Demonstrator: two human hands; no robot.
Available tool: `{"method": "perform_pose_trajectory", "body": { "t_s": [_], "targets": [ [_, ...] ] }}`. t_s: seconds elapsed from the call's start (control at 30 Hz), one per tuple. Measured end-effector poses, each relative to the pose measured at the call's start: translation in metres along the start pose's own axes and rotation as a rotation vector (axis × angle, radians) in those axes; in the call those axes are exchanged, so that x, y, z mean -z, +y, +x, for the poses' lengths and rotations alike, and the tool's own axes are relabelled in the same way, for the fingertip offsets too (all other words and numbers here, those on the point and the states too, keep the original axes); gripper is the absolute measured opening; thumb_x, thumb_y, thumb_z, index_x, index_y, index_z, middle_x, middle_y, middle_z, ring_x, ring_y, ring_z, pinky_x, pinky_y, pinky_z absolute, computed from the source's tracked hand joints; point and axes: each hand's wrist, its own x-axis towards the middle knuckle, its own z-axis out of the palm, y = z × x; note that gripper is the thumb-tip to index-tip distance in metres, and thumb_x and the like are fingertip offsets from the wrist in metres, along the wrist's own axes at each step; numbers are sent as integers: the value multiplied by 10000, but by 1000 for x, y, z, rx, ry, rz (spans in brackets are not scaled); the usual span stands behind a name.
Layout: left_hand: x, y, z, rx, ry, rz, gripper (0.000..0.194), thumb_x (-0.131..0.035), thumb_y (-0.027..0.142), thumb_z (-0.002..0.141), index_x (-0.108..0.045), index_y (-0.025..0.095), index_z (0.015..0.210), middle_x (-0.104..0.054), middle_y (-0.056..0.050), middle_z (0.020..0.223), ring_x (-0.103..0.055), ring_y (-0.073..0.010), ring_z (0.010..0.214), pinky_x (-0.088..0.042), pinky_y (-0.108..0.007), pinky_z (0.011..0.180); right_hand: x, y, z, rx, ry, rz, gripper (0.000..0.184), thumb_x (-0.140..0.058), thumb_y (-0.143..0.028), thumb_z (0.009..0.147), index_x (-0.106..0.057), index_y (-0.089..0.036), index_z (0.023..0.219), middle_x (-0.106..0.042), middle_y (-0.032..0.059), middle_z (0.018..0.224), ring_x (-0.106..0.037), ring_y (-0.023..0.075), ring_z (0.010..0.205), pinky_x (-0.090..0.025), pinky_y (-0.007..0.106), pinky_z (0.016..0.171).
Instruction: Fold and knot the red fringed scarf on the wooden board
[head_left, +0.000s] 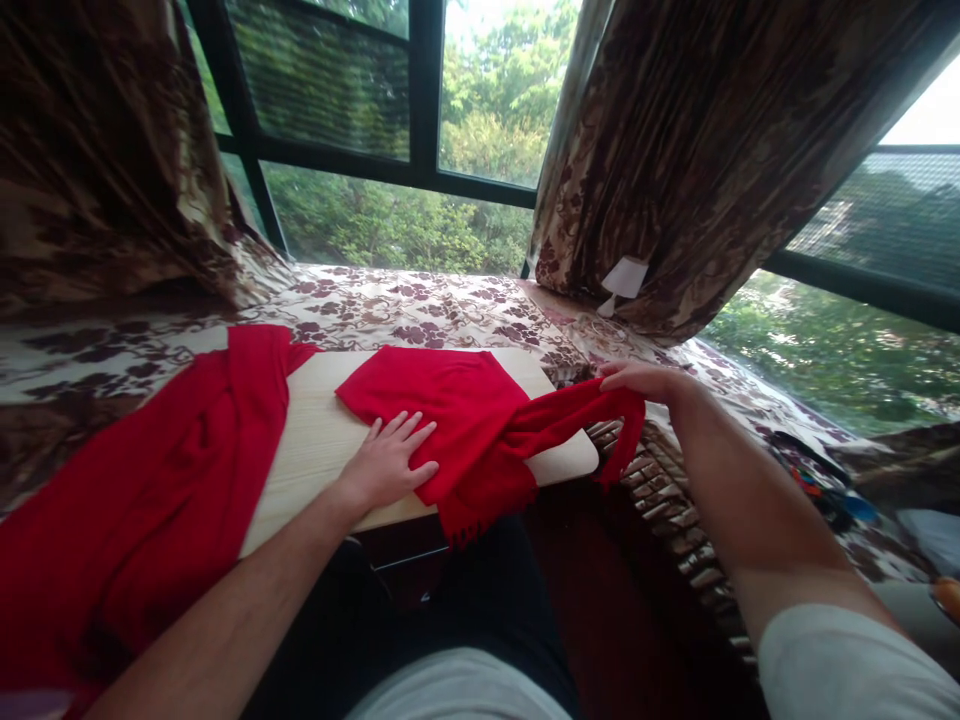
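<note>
A red fringed scarf (pixel 450 392) lies on the pale wooden surface (pixel 319 440), left hand (pixel 384 467) flat atop, fingers spread; right hand (pixel 637 379) grip pinches one end. Another red cloth (pixel 172 470) covers the surface's left; white table lamp (pixel 625 276) beyond.

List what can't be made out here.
All in the head view:
Board, left end: hidden under the left red cloth.
That cloth's far end: cut off by the left edge.
Right hand, some fingers: hidden by the hand itself.
Orange object: cut off by the right edge.
</note>
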Motion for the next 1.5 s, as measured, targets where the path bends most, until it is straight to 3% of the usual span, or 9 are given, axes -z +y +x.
{"method": "perform_pose_trajectory", "body": {
  "t_s": [0.13,0.3,0.47,0.6,0.77,1.0,1.2,1.3,1.5],
  "targets": [
    [2,-1,0,-4,1,-36,704,-464,628,892,-424,302,1515,-310,-62,1618,-234,-330,1500,-107,-598,1192,-30,-60,-13,173,-131,57,344,-740,-265,742,-657,-165,1061,-703,43,855,-644,143,681,-500,215,604],
    [6,-4,-1,6,10,-122,669,-378,613,942,-413,273,1519,-376,-78,1585,-258,-313,1494,-68,-623,1190,-103,-123,18,376,-180,-85,154,-723,-179,734,-708,-150,885,-618,-33,660,-527,67,543,-376,146,477],
    [6,-10,-3,-27,75,-231,652,-464,556,925,-427,255,1503,-437,-98,1549,-302,-316,1475,-42,-622,1194,-179,-142,65,452,-272,70,121,-629,-124,760,-731,-119,825,-673,0,701,-530,73,569,-399,160,510],
    [6,-14,-5,-50,198,-375,544,-505,503,909,-593,182,1338,-597,-133,1386,-482,-314,1344,-140,-563,1207,-215,-133,93,409,-289,122,283,-554,-108,778,-758,-108,975,-694,19,722,-502,77,524,-382,175,474],
    [6,-13,-7,74,314,-540,826,-645,395,807,-329,175,1537,-641,-122,1242,-617,-270,1123,-460,-444,1029,-224,-108,113,493,-296,115,539,-571,3,647,-716,-162,1140,-734,44,1071,-663,157,856,-517,207,695],
    [12,11,-3,-202,347,-109,739,-674,295,751,-486,267,1466,-416,-125,1530,-395,-345,1385,-271,-537,1160,-235,-77,126,603,-300,164,512,-683,-102,679,-662,-131,1190,-717,93,1131,-661,222,1009,-527,307,863],
    [17,35,14,-286,304,-111,669,-609,176,717,-555,176,1384,-663,-121,1152,-573,-301,1144,-329,-506,1128,-234,-75,123,640,-362,230,444,-732,-146,683,-679,-119,1123,-707,113,1136,-642,238,1060,-485,374,970],
    [16,35,20,-122,417,-397,434,-544,149,726,-656,174,1144,-687,-104,1064,-617,-281,1043,-447,-465,1013,-230,-77,114,611,-385,249,423,-749,-135,659,-699,-127,1079,-724,67,1062,-646,216,1029,-505,320,928],
    [36,13,26,262,661,-1464,237,-604,358,798,-597,227,994,-700,-17,845,-693,-223,837,-567,-378,796,-228,-82,99,406,-484,350,559,-788,-129,628,-667,-163,1173,-717,35,1039,-672,143,777,-570,234,690]
  ]
}}
